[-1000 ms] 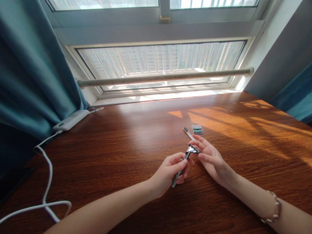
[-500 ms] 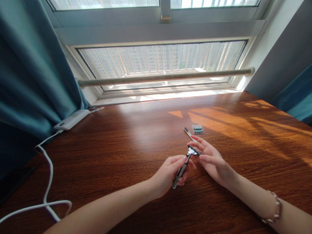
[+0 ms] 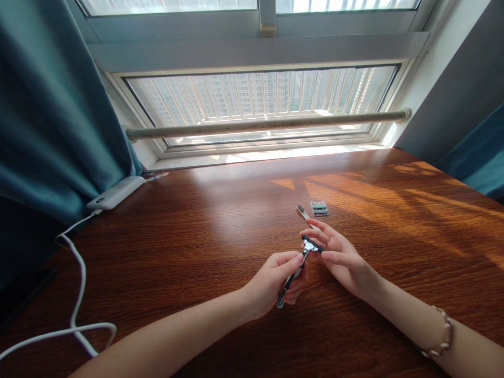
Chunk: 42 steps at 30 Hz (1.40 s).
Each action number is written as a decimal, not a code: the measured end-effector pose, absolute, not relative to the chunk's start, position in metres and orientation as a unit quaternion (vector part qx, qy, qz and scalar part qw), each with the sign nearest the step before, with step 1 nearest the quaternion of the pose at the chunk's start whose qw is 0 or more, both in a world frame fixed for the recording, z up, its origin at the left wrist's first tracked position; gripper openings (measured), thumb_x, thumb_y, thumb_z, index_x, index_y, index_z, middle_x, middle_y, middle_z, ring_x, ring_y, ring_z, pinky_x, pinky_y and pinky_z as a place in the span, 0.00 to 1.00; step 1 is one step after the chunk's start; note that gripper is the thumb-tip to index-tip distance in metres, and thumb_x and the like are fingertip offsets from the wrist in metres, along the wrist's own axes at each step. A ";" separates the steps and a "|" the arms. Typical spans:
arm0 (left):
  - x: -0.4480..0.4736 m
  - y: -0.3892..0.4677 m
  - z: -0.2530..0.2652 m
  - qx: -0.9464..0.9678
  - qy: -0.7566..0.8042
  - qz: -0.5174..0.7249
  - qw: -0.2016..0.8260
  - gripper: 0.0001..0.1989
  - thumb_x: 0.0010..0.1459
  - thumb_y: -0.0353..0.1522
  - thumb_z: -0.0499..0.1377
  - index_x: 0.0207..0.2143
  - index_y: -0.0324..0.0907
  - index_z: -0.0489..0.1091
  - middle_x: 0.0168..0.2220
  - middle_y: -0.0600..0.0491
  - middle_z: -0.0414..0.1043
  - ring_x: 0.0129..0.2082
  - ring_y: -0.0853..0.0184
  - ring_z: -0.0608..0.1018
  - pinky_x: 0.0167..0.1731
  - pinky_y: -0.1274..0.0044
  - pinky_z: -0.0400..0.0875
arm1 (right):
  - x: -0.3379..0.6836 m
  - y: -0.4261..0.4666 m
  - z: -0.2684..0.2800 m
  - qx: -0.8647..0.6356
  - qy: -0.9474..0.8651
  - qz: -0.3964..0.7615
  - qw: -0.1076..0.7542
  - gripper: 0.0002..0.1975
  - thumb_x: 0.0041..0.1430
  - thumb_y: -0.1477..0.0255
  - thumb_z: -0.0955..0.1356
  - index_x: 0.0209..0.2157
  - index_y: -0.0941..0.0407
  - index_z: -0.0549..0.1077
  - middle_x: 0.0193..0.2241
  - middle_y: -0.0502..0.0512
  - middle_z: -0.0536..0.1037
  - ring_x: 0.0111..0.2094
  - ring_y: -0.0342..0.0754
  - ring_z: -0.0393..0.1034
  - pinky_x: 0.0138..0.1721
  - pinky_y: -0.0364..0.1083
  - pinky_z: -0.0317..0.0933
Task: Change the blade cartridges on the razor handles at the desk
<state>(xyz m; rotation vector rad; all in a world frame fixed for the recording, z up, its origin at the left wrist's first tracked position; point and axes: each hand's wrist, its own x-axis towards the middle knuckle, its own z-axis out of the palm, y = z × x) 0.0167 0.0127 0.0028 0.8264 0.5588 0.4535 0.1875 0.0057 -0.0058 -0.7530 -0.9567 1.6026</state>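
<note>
My left hand [image 3: 275,281] is closed round the handle of a razor [image 3: 290,284], its thumb pressed near the neck. The razor tilts up to the right, and its silver-and-black head [image 3: 312,244] lies between the fingers of my right hand [image 3: 344,260]. That hand's thumb touches the right end of the head, while its long, loosely bent fingers reach behind and past the left end. Just beyond the right fingertips lies a toothbrush [image 3: 302,211] with dark bristles, its handle partly hidden by the hand. Beside the brush is a clear case [image 3: 319,208] with green-striped blade cartridges.
Both hands work above a brown wooden table [image 3: 189,241]. A white power bank [image 3: 116,193] with a white cable [image 3: 79,278] sits at the left by a blue curtain [image 3: 55,105]. A metal bar [image 3: 268,125] crosses the window behind the table.
The razor has turned slightly in my left hand, its handle end dipping a little lower. My right fingers have shifted slightly left around the head.
</note>
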 end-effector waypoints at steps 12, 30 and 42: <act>0.009 0.028 -0.007 0.272 0.245 0.227 0.902 0.18 0.57 0.43 0.46 0.25 0.38 0.61 0.12 0.63 0.43 0.12 0.79 0.45 0.12 0.85 0.39 | 0.234 0.043 -0.018 -0.627 -0.707 0.174 0.278 0.10 0.48 0.63 0.66 0.24 0.54 0.64 0.18 0.47 0.68 0.20 0.43 0.61 0.23 0.42 0.52; 0.007 0.033 -0.014 0.222 0.212 0.199 0.930 0.19 0.58 0.42 0.44 0.24 0.38 0.61 0.11 0.63 0.41 0.11 0.79 0.45 0.11 0.85 0.39 | 0.231 0.039 -0.028 -0.655 -0.736 0.058 0.160 0.07 0.52 0.66 0.62 0.25 0.54 0.62 0.18 0.48 0.69 0.20 0.43 0.62 0.23 0.40 0.45; 0.008 0.033 -0.014 0.220 0.210 0.197 0.932 0.19 0.58 0.42 0.45 0.24 0.37 0.62 0.11 0.62 0.42 0.11 0.79 0.44 0.11 0.86 0.38 | 0.246 0.050 -0.027 -0.658 -0.728 0.036 0.189 0.13 0.54 0.58 0.61 0.26 0.54 0.64 0.19 0.50 0.71 0.22 0.47 0.65 0.24 0.43 0.51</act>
